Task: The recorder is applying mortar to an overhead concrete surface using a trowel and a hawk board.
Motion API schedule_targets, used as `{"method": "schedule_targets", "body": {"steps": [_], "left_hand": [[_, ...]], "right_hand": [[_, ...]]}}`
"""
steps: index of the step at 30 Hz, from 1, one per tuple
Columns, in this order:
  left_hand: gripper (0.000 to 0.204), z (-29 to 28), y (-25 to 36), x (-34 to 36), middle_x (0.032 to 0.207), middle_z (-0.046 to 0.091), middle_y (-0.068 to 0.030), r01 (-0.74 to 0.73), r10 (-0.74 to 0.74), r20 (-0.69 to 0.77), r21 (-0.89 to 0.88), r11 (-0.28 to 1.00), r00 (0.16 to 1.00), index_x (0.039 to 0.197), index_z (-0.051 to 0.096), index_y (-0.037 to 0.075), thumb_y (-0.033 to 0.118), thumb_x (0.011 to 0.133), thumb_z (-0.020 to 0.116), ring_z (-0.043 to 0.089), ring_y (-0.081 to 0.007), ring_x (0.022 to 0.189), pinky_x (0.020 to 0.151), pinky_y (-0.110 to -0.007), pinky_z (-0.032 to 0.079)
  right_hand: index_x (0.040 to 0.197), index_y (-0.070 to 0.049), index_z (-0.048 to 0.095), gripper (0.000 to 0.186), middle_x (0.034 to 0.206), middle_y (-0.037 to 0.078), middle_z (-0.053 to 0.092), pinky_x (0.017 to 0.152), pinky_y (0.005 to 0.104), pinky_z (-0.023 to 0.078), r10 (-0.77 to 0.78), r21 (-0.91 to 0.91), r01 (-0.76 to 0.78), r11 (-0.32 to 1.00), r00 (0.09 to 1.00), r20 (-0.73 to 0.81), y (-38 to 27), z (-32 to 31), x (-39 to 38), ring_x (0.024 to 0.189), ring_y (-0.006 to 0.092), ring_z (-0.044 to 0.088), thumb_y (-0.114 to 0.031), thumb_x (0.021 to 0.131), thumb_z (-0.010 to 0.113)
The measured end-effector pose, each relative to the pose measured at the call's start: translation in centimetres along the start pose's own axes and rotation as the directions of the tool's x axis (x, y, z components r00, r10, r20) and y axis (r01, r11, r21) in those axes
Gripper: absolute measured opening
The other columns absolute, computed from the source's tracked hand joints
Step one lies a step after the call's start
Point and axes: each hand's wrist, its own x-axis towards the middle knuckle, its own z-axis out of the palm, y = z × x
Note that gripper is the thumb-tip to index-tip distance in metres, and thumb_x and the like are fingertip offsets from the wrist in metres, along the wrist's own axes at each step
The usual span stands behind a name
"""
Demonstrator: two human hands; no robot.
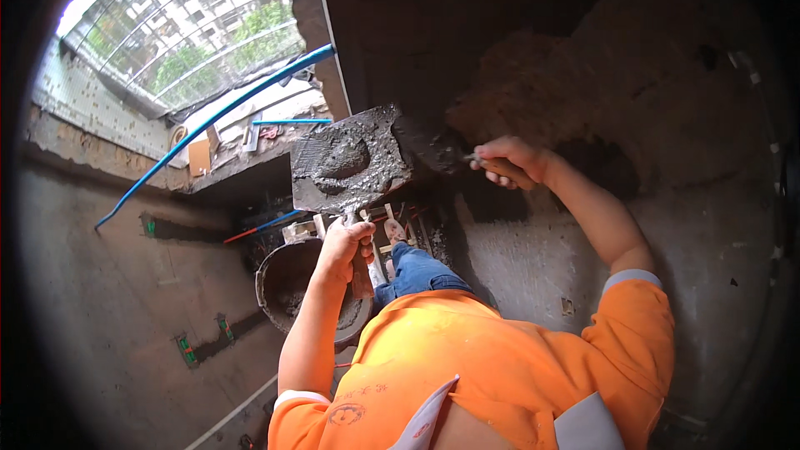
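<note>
My left hand (343, 248) is closed around the handle of a plasterer's hawk (305, 190), which is held up in front of me. Wet grey mortar (354, 154) covers much of the board, with a hollow in its middle. A trowel (435, 148) is in my right hand (510, 160), the fingers wrapped round its wooden handle. Its dark blade lies just right of the hawk's edge, near the wall; in the dim light I cannot tell whether it touches either one. Below the hawk, a round bucket (265, 277) holds more mortar.
A dark, partly coated wall (575, 92) rises ahead and to the right. At upper left is a barred window (192, 33), its sill holding debris. A long blue pipe (196, 129) slants across that side. Wooden slats (388, 229) show beneath me, near my foot.
</note>
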Motion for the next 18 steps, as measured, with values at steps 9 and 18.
{"method": "schedule_targets", "body": {"steps": [9, 18], "left_hand": [[0.018, 0.0, 0.3, -1.1, 0.056, 0.047, -0.0016, -0.237, 0.253, -0.201, 0.1, 0.966, 0.946, 0.076, 0.045, 0.006, 0.006, 0.073, 0.063, 0.047, -0.0134, 0.041, 0.039, -0.03, 0.041], [0.019, 1.0, -1.2, 0.2, 0.058, 0.051, -0.0053, -0.152, 0.183, -0.171, 0.182, 0.971, 0.968, 0.081, 0.046, 0.004, 0.005, 0.073, 0.064, 0.048, -0.0145, 0.042, 0.038, -0.031, 0.041]], "right_hand": [[0.083, -0.01, 0.063, 0.019, 0.074, 0.006, 0.058, 0.059, 0.037, 0.048, -0.891, -0.962, 0.027, -0.273, 0.369, 0.263, -0.5, 7.4, -3.0, 0.069, 0.0255, 0.058, -0.026, 0.075, 0.069], [0.083, -0.011, 0.063, 0.02, 0.071, 0.008, 0.058, 0.058, 0.0409, 0.05, -0.914, -0.985, 0.035, -0.167, 0.37, 0.168, -2.3, 9.4, 1.1, 0.068, 0.0288, 0.061, -0.028, 0.076, 0.068]]}}
